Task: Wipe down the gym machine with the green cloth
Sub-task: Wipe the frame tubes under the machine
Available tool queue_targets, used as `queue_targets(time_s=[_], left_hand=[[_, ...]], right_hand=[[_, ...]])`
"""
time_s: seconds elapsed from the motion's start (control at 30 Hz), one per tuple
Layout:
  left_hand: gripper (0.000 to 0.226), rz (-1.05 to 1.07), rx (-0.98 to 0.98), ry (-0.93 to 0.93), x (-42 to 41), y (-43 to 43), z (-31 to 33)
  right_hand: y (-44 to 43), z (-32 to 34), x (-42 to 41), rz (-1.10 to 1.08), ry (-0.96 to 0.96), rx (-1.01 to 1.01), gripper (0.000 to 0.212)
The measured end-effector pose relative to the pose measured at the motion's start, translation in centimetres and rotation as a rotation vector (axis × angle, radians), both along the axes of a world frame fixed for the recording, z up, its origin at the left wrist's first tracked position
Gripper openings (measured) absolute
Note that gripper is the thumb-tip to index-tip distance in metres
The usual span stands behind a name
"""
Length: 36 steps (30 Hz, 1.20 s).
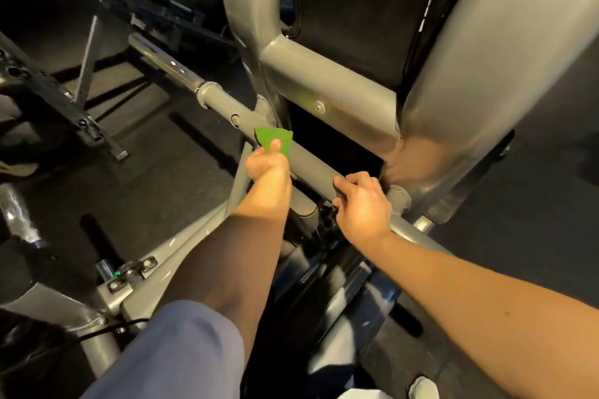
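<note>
- Dark rubber gym floor [181,178] lies beneath everything, with black racks in shadow beyond the left hand.
- Ahead of both hands rises the grey painted steel gym machine [330,81]; its slanted grey tube [311,162] runs under them.
- The small soft green cloth [275,139] sits bunched on that tube at the left hand's fingertips, with the thumb pressed on top.
- The left hand [267,167] pinches the cloth against the tube.
- The right hand [363,201] is near it, lower down the tube, with its fingers curled over the metal; a dark patch under the fingertips is too unclear to name.
- The cloth is probably light and limp, so it is best held bunched in the palm and wrapped partway round the tube, or it may slip off.
- The machine looks heavy, rigid and smooth-painted; gripping its tube serves as a brace and will not shift it.
</note>
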<state>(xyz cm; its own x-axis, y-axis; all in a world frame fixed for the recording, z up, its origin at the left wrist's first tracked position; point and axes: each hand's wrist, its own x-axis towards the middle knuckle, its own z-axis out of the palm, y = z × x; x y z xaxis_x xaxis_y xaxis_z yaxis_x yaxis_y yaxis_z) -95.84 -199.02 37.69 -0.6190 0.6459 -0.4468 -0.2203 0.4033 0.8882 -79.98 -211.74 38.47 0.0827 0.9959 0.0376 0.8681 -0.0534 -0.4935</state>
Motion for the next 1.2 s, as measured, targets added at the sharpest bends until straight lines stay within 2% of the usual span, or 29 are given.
queue_targets(time_s=[0.07,0.13,0.23,0.3,0.67,0.73,0.87,0.97,1.03,1.2], left_hand=[[0.031,0.006,0.022,0.124,1.3,-0.8,-0.1],[0.036,-0.142,0.104,0.229,3.1,-3.5,-0.6],[0.046,-0.337,0.212,0.300,4.5,-7.7,-1.4],[0.048,-0.395,0.245,0.325,4.8,-8.5,-2.2],[0.043,-0.308,0.081,0.433,-0.9,1.4,-0.6],[0.045,-0.360,0.149,0.465,0.0,0.1,-1.4],[0.040,-0.592,0.461,0.580,3.3,-6.0,-4.3],[0.035,-0.677,0.564,0.588,3.1,-7.1,-4.6],[0.034,-0.683,0.524,0.612,1.7,-5.1,-3.8],[0.035,-0.626,0.268,0.765,-2.7,2.8,-1.1]], right_hand=[[0.1,0.0,0.2,-0.011,0.006,0.000,0.034],[0.0,-0.1,0.2,-0.016,0.007,-0.017,0.035],[0.1,-0.3,0.2,-0.025,0.006,-0.020,0.035],[0.1,-0.5,0.1,-0.028,-0.001,-0.019,0.036],[0.1,-0.4,0.2,-0.003,0.009,-0.028,0.039],[0.1,-0.3,0.3,-0.009,0.013,-0.032,0.039],[0.2,-0.3,0.4,-0.011,0.012,-0.043,0.039],[0.3,-0.3,0.5,-0.005,0.021,-0.043,0.039],[0.4,-0.3,0.5,0.003,0.022,-0.051,0.039],[0.3,-0.5,0.7,0.016,0.004,-0.058,0.040]])
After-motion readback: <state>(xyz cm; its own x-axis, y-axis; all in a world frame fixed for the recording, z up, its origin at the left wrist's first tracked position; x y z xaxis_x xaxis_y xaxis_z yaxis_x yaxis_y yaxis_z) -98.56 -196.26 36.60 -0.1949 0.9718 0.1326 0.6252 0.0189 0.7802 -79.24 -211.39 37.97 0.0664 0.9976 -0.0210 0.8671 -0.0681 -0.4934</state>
